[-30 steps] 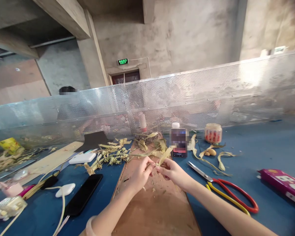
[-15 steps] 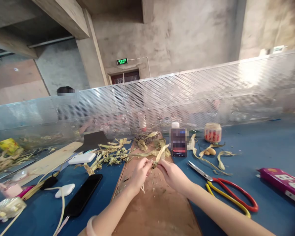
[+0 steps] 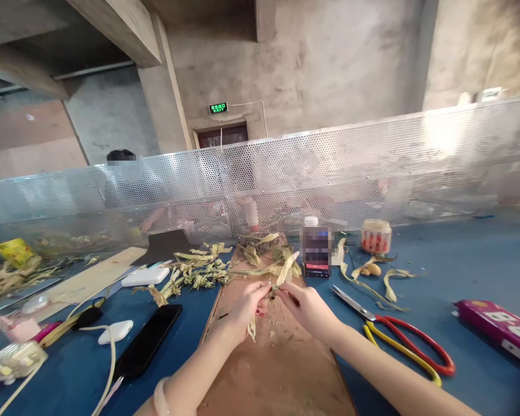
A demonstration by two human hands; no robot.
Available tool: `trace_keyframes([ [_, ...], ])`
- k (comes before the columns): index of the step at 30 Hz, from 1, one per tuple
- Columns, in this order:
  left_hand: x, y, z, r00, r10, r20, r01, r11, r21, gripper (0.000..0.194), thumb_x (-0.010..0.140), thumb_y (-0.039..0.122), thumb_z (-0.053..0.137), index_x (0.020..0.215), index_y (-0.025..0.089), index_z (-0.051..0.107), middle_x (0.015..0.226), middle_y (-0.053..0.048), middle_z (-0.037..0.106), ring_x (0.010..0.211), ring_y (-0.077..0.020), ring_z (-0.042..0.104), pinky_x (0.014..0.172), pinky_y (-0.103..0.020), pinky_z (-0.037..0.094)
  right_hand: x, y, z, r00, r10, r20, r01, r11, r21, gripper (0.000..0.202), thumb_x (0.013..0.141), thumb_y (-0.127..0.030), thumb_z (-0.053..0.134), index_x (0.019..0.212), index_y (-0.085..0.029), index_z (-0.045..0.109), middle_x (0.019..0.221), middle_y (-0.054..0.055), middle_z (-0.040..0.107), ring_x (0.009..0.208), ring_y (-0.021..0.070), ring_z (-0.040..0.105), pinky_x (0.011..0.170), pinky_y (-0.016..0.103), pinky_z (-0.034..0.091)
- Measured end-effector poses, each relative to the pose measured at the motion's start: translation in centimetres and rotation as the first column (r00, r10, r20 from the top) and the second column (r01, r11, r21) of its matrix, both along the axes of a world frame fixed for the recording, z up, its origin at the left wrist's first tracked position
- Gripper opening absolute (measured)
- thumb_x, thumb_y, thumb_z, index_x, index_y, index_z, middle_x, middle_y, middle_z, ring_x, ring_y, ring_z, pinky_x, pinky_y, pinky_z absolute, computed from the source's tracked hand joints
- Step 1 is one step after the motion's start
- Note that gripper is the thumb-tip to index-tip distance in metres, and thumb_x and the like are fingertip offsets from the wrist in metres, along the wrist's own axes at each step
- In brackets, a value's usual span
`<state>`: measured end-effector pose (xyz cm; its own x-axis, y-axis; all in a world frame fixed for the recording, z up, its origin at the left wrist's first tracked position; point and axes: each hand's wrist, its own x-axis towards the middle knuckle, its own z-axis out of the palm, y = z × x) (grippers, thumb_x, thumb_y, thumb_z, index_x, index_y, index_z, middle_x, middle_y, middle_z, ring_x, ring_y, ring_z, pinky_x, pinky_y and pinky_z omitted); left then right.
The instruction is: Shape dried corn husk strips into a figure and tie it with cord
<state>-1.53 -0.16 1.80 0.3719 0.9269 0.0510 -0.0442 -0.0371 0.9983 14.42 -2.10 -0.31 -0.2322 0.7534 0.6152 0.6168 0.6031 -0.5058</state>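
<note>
Over the brown board (image 3: pixel 281 370), my left hand (image 3: pixel 252 306) and my right hand (image 3: pixel 305 306) meet, fingers pinched on a small dried leaf piece (image 3: pixel 288 268). Its pale blade sticks up between the fingertips, and a greenish knot shows where they meet. A thin pale strip hangs below my left hand. Scattered crumbs lie on the board under the hands. Beyond them, more dried leaves (image 3: pixel 260 268) lie at the board's far end.
Red and yellow scissors (image 3: pixel 398 329) lie right, near a purple box (image 3: pixel 498 329), a jar (image 3: pixel 375 236) and a propped phone (image 3: pixel 316 254). Knotted leaf pieces (image 3: pixel 199 271), a black phone (image 3: pixel 149 341) and cables are left. A person (image 3: pixel 121 179) sits behind the perforated screen (image 3: pixel 277 173).
Both hands stay together on the leaf piece. My left fingers have curled lower, showing red nails, and the pale strip below them hangs more in view. The camera view has shifted slightly.
</note>
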Motion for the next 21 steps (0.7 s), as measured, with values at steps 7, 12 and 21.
trace_keyframes([
  [7,0.00,0.05,-0.14,0.995,-0.062,-0.075,0.067,0.995,0.073,0.026,0.080,0.044,0.046,0.075,0.020,0.053,0.050,0.005,0.044,0.048,-0.0108,0.041,0.050,-0.023,0.031,0.08,0.19,-0.05,0.999,-0.015,0.030,0.015,1.000,-0.004,0.024,0.090,-0.033,0.037,0.082,-0.020,0.055,0.058,-0.001,0.058,0.047,0.0110,0.048,0.049,0.019,0.033],
  [12,0.38,-0.16,-0.26,0.988,-0.087,-0.128,0.097,0.993,0.070,0.032,0.079,0.050,0.046,0.075,0.020,0.056,0.053,0.003,0.051,0.048,-0.0121,0.046,0.048,-0.023,0.033,0.19,0.19,-0.54,0.960,-0.081,0.270,0.074,0.997,0.034,0.023,0.091,-0.030,0.034,0.091,-0.021,0.056,0.063,0.002,0.064,0.050,0.0149,0.058,0.046,0.021,0.028],
  [21,0.62,-0.13,-0.32,0.994,-0.043,-0.099,0.055,0.991,0.120,0.029,0.077,0.046,0.050,0.070,0.018,0.055,0.053,0.005,0.043,0.047,-0.0096,0.040,0.046,-0.021,0.034,-0.57,-0.03,-0.16,0.998,-0.040,-0.038,0.036,0.994,-0.105,0.023,0.089,-0.035,0.037,0.089,-0.020,0.055,0.063,0.001,0.061,0.054,0.0142,0.054,0.051,0.022,0.033],
])
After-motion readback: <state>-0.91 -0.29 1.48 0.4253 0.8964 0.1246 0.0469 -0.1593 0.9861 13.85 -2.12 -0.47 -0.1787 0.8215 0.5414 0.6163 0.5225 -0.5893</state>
